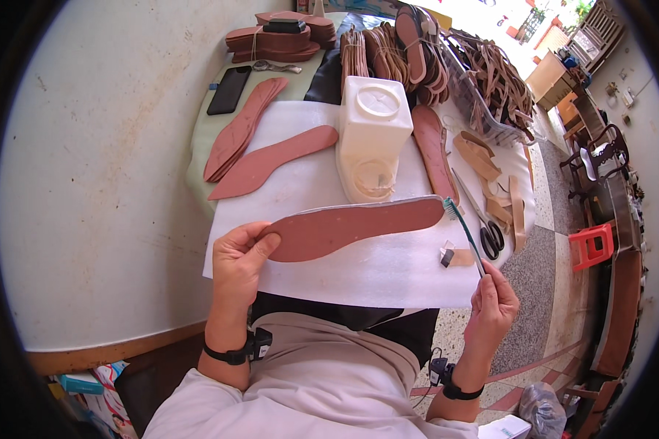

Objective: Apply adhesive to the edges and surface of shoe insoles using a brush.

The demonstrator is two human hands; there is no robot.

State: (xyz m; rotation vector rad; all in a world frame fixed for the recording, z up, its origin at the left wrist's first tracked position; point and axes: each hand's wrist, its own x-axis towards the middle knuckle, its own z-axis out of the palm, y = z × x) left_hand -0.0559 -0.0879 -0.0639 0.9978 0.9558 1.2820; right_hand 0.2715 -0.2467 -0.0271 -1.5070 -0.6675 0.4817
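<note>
A reddish-brown shoe insole (351, 228) is held nearly level over the white sheet on the table. My left hand (243, 252) pinches it at its left end, thumb on top. Along its far edge runs a pale, whitish line. In my right hand (493, 300) is a green toothbrush (467, 233), gripped by the handle's lower end, its bristles against the insole's right tip. Just beyond the insole stands a white plastic container (377, 135) with a cut opening low on the near side, pale residue around it. What lies inside cannot be made out.
Left on the table lie a stack of insoles (245, 128), a single insole (278, 161), a phone (228, 91) and a watch (277, 66). Black-handled scissors (490, 238) and tan strips (518, 212) lie right. Behind are bundled insoles (388, 51) and a clear bin (483, 121) of straps.
</note>
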